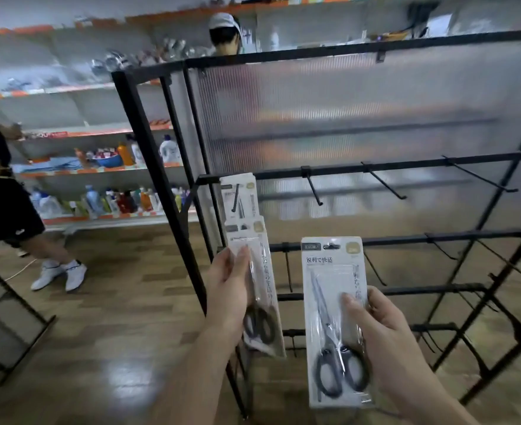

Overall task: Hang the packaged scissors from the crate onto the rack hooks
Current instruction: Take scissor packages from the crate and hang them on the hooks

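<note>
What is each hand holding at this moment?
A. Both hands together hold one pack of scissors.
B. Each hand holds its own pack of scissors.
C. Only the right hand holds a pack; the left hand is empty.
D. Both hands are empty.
B: the left hand grips the left pack of scissors, and the right hand grips the right pack of scissors, the two packs held apart.

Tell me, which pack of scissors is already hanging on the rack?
The uppermost pack, hung at the left end of the rack. The other two are held: one in the left hand, one in the right hand.
</note>
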`<state>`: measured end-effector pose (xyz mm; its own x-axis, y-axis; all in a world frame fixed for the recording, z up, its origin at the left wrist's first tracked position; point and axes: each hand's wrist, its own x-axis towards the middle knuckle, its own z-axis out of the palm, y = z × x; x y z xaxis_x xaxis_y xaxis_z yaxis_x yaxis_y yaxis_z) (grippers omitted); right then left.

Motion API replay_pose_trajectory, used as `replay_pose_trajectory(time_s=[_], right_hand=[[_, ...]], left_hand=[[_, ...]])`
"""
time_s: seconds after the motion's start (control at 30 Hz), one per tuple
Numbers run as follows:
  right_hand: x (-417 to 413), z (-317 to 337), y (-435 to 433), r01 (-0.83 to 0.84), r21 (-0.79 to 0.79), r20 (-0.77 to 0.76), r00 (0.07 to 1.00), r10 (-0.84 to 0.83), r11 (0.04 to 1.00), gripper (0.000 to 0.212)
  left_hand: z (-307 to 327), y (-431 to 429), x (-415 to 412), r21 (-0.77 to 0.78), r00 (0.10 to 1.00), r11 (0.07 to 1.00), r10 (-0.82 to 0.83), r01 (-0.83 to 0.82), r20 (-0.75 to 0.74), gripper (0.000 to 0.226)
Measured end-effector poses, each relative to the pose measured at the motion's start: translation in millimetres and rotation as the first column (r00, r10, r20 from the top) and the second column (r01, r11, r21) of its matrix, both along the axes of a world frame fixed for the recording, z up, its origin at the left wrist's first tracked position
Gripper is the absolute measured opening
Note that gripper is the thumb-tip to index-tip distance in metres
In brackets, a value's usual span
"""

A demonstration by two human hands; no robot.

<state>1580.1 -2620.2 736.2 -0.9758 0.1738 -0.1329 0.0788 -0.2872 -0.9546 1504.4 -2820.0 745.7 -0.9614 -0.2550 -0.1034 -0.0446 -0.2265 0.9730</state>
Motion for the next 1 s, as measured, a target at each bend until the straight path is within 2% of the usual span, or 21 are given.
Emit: replay_pose_trajectory(time_s=[0.07,0.13,0.2,0.3,0.4,0.57,0.7,0.87,1.0], right_hand=[[-14,5,-17,0.015,0.034,-0.005,1.000,-0.015,0.999,0.011],[-27,10,-36,0.020,0.069,-0.022,1.000,-0.018,0.997,0.012],[-38,13,-54,0.031,0.095,-0.037,0.999,-0.027,0.995,0.014],[-51,13,-75,0.054,0.131,-0.051,0.998,-0.048,0.990,0.012],[-61,13,-93,0.101,0.176,-0.066,0.994,-0.091,0.979,0.016],[-70,8,-113,0.116,0.190,-0.047,0.993,-0.109,0.975,0.021],[-74,6,-122,0.103,0.192,-0.042,0.994,-0.096,0.976,0.022],[-82,3,-127,0.088,0.234,-0.014,0.996,-0.087,0.968,0.021],[-90,0,-132,0.074,0.241,0.011,0.997,-0.079,0.968,0.019]], left_hand=[[-4,-17,-19,-0.239,0.996,0.970,0.032,-0.050,-0.078,0.009],[-6,-32,-38,-0.333,0.989,0.939,0.041,-0.086,-0.140,0.007],[-8,-43,-56,-0.327,0.987,0.940,0.045,-0.094,-0.155,0.006],[-14,-57,-81,-0.334,0.991,0.939,0.038,-0.080,-0.131,0.017],[-23,-66,-100,-0.338,0.993,0.941,-0.022,-0.019,-0.117,0.028],[-36,-71,-112,-0.339,0.978,0.940,-0.110,0.044,-0.176,0.033],[-44,-76,-115,-0.338,0.974,0.936,-0.163,0.102,-0.159,0.051],[-43,-78,-130,-0.397,0.975,0.911,-0.175,0.109,-0.134,0.052],[-31,-71,-152,-0.424,0.990,0.899,-0.137,0.114,-0.025,0.043]])
